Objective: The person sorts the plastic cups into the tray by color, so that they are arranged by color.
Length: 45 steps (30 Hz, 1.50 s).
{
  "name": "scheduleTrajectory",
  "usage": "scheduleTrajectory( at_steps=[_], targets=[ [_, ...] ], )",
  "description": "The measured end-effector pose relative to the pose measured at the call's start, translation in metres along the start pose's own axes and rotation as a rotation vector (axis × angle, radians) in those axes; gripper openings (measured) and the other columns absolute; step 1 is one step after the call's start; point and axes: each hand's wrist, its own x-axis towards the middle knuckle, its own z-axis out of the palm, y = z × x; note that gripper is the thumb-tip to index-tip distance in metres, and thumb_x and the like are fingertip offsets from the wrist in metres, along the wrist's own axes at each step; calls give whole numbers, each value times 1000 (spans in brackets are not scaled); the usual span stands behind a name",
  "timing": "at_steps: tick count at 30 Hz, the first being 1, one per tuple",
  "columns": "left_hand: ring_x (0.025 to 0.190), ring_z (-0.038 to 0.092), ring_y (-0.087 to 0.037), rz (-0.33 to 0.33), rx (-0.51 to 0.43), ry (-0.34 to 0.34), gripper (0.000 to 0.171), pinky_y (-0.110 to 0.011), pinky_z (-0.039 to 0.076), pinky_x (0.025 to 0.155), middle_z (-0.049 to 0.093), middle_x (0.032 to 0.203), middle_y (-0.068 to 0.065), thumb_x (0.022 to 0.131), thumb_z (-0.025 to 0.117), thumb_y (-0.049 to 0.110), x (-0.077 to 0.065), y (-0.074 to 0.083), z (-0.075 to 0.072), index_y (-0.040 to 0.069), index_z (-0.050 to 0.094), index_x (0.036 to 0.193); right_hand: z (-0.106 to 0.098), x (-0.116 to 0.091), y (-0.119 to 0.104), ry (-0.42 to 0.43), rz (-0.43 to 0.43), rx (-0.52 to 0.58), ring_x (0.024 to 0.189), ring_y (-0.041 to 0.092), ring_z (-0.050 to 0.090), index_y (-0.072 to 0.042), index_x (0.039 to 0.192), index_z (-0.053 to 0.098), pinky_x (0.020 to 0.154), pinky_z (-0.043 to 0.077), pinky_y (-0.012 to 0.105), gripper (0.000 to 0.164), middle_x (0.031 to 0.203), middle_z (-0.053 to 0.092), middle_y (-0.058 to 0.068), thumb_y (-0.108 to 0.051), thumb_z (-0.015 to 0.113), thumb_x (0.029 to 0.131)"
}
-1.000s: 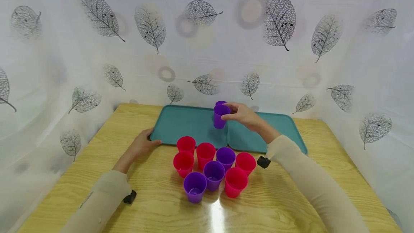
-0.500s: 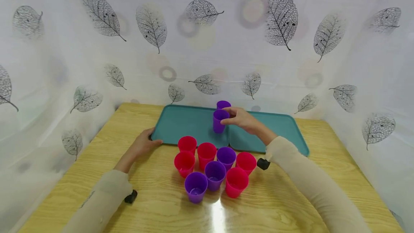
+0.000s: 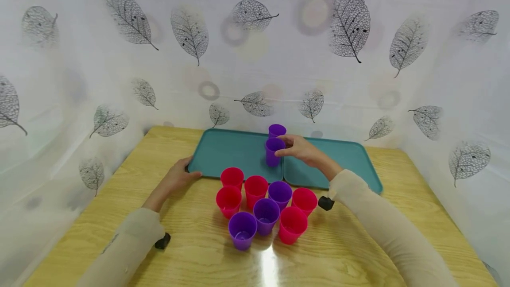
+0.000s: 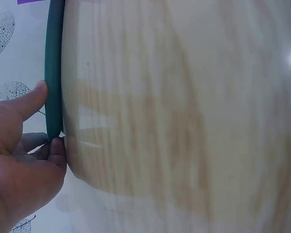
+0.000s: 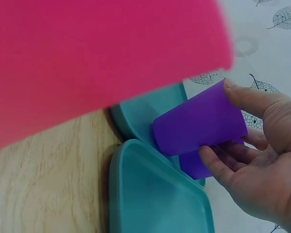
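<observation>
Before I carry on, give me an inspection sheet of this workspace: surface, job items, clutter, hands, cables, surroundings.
Surface: wood-grain table, with a bright glare patch near its front.
Job items: left teal tray and right teal tray side by side; in front of them, five red cups and three purple cups, open ends up; another purple cup behind the held one, base hidden.
Clutter: nothing seen.
Hands: left hand grips the left tray's near-left corner; right hand holds a purple cup over the left tray, contact with it unclear.
Cables: nothing seen.
Surroundings: white leaf-print curtain at the back and both sides.
</observation>
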Motion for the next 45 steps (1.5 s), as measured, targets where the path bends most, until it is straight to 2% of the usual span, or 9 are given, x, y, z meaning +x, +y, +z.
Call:
scheduleTrajectory(
  at_steps=[7,12,18,24,31,38,40,45],
  targets=[
    [147,25,-54,-7,1,-10,74,-63,25,119,24,159,-39,104,62,16,1,1,1,-17,20,156,0,-1,10,14,-7,7,131,34,54,7,154,40,113,43,46,71,146,55,24,-10,76,95],
    [147,24,-53,-6,-5,-15,74,-62,25,120,24,160,-38,105,62,15,1,1,2,-17,20,156,-1,-8,11,24,-3,9,134,38,52,8,153,40,114,42,49,70,148,52,27,-12,75,96],
    [147,25,-53,-6,-12,-11,73,-63,24,120,24,159,-39,104,62,13,1,0,3,-17,19,156,-7,-31,5,76,27,-39,143,41,43,8,157,33,117,37,55,73,158,40,27,-22,70,101],
    [147,24,-53,-4,-19,-11,74,-63,24,120,24,159,-39,104,62,14,1,2,2,-17,20,156,-12,-64,1,97,-14,-127,137,38,50,1,154,44,112,42,56,65,154,47,24,-32,67,103],
    [148,22,-53,-25,-26,-18,74,-62,23,120,21,161,-38,105,61,16,1,3,2,-15,18,157,-4,-92,-2,-9,-102,-131,132,36,56,0,150,51,106,50,48,57,144,59,17,-26,68,102],
    [148,23,-54,-33,-23,-22,75,-63,24,120,20,161,-38,105,61,17,0,3,2,-15,18,157,9,-105,0,-119,-153,-98,132,43,53,2,149,51,102,53,36,59,142,58,26,-20,72,99],
    [148,23,-54,-32,-23,-22,75,-63,24,120,20,161,-38,105,61,16,0,3,2,-15,17,157,12,-106,1,-138,-155,-90,132,42,54,2,149,51,101,52,37,59,143,57,27,-19,73,98],
    [147,24,-54,-24,-17,-21,74,-63,25,119,21,160,-39,105,61,15,0,4,1,-16,18,157,20,-109,1,-180,-167,-100,131,38,56,2,150,50,107,49,49,62,143,58,23,-19,74,97]
  ],
)
